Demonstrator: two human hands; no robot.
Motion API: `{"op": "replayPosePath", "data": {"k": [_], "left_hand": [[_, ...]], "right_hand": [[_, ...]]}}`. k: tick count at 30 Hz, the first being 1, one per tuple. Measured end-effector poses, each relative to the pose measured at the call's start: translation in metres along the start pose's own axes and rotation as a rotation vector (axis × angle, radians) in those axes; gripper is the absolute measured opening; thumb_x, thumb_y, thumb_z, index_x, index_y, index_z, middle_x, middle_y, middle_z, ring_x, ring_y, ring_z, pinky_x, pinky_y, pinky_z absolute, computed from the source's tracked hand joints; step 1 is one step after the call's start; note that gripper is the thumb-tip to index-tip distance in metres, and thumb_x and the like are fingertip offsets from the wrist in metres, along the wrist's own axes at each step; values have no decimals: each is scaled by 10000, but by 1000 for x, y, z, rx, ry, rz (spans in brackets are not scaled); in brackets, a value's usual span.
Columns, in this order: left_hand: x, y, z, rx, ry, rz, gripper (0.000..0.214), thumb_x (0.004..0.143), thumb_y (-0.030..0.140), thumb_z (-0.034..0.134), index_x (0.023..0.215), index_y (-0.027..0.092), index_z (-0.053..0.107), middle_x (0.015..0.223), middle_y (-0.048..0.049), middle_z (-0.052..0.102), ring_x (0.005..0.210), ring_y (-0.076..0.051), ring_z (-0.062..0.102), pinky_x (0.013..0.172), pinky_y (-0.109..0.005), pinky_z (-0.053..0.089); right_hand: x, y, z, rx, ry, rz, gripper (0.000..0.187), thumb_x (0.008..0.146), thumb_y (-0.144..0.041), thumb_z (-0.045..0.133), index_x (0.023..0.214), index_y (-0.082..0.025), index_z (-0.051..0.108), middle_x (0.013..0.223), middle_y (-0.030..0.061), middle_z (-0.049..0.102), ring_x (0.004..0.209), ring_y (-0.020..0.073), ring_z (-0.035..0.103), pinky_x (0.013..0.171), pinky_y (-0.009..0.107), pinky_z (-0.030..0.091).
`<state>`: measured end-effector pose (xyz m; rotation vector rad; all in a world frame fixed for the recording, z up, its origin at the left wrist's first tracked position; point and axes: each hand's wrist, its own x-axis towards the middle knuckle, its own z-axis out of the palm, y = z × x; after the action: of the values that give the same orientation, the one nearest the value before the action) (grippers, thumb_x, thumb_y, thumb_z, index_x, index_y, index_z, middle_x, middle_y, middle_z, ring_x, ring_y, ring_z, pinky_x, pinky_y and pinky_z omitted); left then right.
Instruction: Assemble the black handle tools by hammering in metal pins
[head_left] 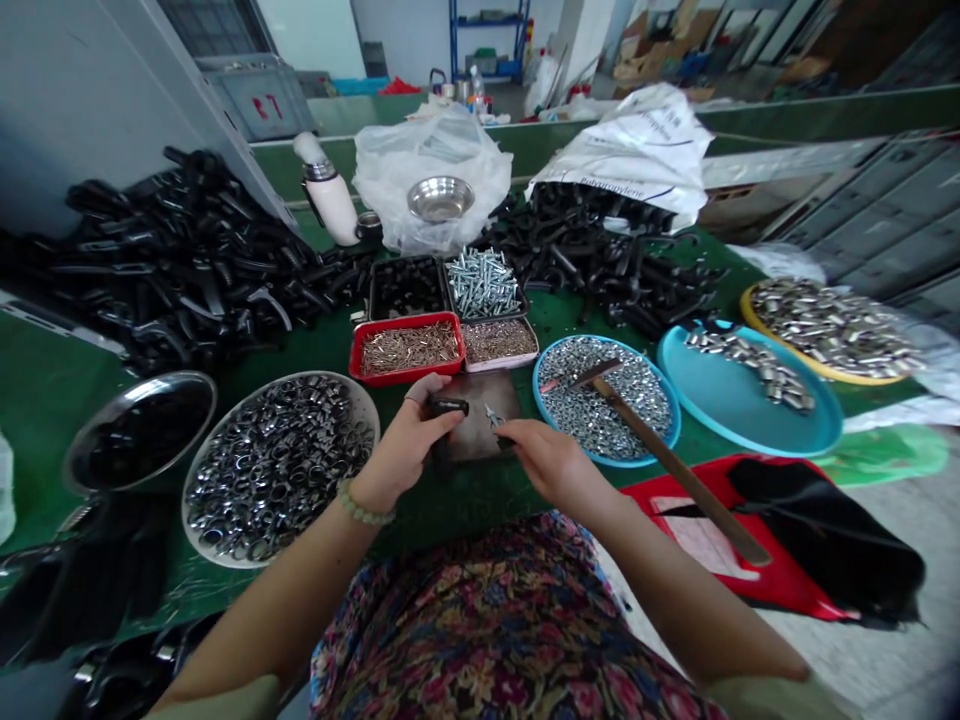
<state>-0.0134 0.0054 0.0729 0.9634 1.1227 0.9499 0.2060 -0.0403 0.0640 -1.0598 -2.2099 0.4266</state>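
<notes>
My left hand [409, 440] is closed around a black plastic part [450, 406], held over the left side of a flat metal plate [480, 390]. My right hand [544, 455] is pinched at the plate's right edge. From its fingertips sticks a small silver metal piece [493, 416] with a pointed end; its exact kind is too small to tell. The two held things are a short gap apart. Just beyond the plate stand a red tray [407, 374] of thin copper-coloured pins and a pale tray [502, 360] of small brownish parts.
A hammer [660, 440] lies across a blue tray [540, 400] of small silver parts. At left is a round tray [191, 535] of metal rings. Black handles [187, 250] are heaped at back left, with more [600, 260] at back right. A white flask [334, 200] stands behind.
</notes>
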Motion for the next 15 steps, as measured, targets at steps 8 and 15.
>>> {"op": "replayPosePath", "data": {"k": [8,15], "left_hand": [[-9,-7,31,-312,-98,-118,497,673,271,788,1089,221,521,741,55,540,548,-45,469,486,-151,373],[-11,-11,17,20,-291,-135,498,728,259,750,1169,195,526,770,27,576,570,-55,466,512,-175,347]], "right_hand": [[0,-10,18,320,45,185,312,910,-118,430,1173,-224,560,1082,79,678,1013,187,655,894,357,535],[-13,0,14,486,-134,195,252,896,-148,488,1115,-216,594,1094,77,673,1033,185,641,929,363,501]]}}
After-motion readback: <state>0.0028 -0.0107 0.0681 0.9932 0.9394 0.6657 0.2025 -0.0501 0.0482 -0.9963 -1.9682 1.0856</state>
